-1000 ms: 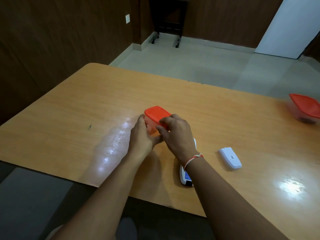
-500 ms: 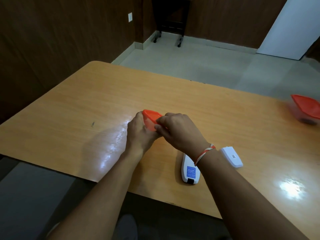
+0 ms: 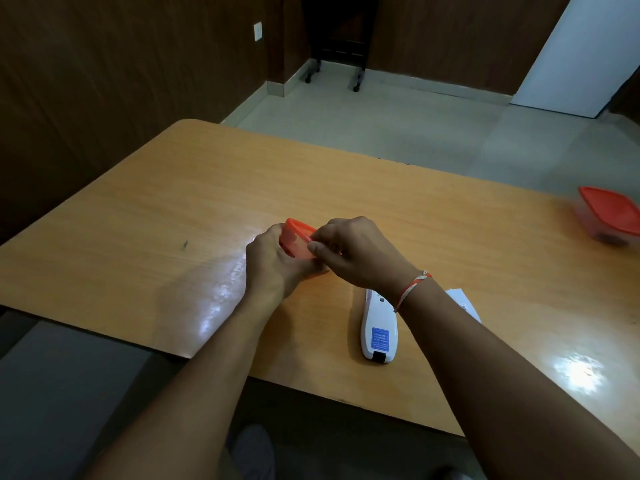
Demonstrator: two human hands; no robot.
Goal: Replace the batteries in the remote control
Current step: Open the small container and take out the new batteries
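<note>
Orange lid (image 3: 297,237) sits between your two hands, mid-worktop, tilted up off a small container that's mostly hidden behind your fingers. Your left hand (image 3: 273,265) curls round the container from the 9 o'clock side, thumb up near the lid's edge. Your right hand (image 3: 356,252) comes in from 3 o'clock, thumb and forefinger pinching the lid's near rim. A red-and-white thread band (image 3: 412,289) wraps your right wrist.

The remote (image 3: 378,327) lies at approx 5 o'clock from your hands, white, back side up, w/ a blue label near its lower end; long axis runs roughly 12-to-6. Its top end is tucked under your right wrist. Just beside it at 3 o'clock, a white flat piece (image 3: 464,303) shows partly from behind your forearm; can't tell what it is.

Wood-look worktop (image 3: 173,216) is glossy, glare patches at 7 and 4 o'clock. Second orange-lidded container (image 3: 609,216) sits well apart at the far right edge, approx 3 o'clock, lid on.
</note>
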